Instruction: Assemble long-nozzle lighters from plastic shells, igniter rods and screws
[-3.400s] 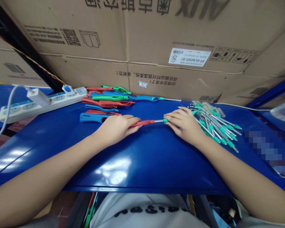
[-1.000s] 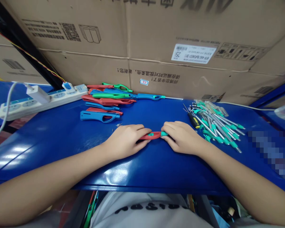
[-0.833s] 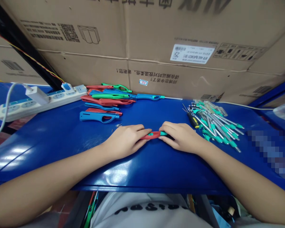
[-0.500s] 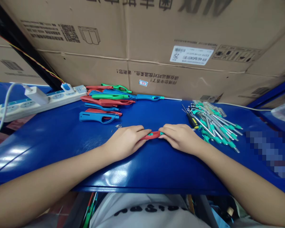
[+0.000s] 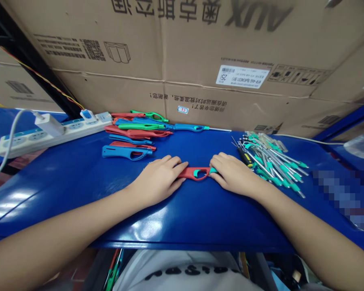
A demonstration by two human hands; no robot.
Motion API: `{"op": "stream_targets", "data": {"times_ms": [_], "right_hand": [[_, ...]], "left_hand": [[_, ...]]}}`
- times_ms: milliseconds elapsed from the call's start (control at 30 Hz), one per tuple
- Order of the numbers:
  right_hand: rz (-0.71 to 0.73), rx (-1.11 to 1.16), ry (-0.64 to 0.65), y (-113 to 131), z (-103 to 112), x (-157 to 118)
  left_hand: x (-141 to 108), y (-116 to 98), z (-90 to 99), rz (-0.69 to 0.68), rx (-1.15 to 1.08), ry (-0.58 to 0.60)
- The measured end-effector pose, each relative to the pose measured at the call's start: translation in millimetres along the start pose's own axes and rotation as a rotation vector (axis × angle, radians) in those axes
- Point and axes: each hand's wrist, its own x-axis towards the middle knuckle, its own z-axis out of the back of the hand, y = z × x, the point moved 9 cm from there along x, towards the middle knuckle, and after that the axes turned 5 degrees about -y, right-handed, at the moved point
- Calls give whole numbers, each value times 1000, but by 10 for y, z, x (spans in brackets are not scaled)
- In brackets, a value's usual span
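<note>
A red long-nosed gas lighter (image 5: 189, 173) with a teal trigger lies between my two hands, low over the blue table. My left hand (image 5: 160, 178) is closed on the handle end. My right hand (image 5: 230, 173) pinches the teal collar at the other end; the metal tube is hidden behind that hand. Beyond my left hand lie several red, blue and green lighter handles (image 5: 127, 152). To the right of my right hand is a pile of metal lighter tubes with teal parts (image 5: 276, 159). A black and yellow screwdriver (image 5: 246, 158) rests at the pile's left edge.
A white power strip (image 5: 27, 143) with plugs and cables stands at the left. One blue lighter with a metal tube (image 5: 191, 127) lies along the base of the large cardboard box (image 5: 182, 44) at the back. Small screws (image 5: 150, 163) sit partly behind my left hand.
The red lighter has turned so its broad side and finger loop show more. My hands have moved slightly apart, exposing more of the handle. The camera view has shifted a little.
</note>
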Motion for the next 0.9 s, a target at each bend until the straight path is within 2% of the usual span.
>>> {"op": "stream_targets", "data": {"times_ms": [133,300,467,600,667,900], "right_hand": [[-30,-12,-55,-68,123,-26],[-138,-40,-147,-293,252,-10],[-548,-244,-94,-734,269,-136],[-730,-272,-8,-944,275,-318],[-764,-263,23,-1025,258,-379],[-720,-268,42,-1135,154,-384]], "left_hand": [[-4,26,6,32,-20,18],[-18,51,-13,75,-81,45],[-40,23,-10,78,-77,50],[-58,-17,-19,66,-57,61],[-66,-25,-23,66,-56,64],[-83,-29,-38,49,-95,44]]}}
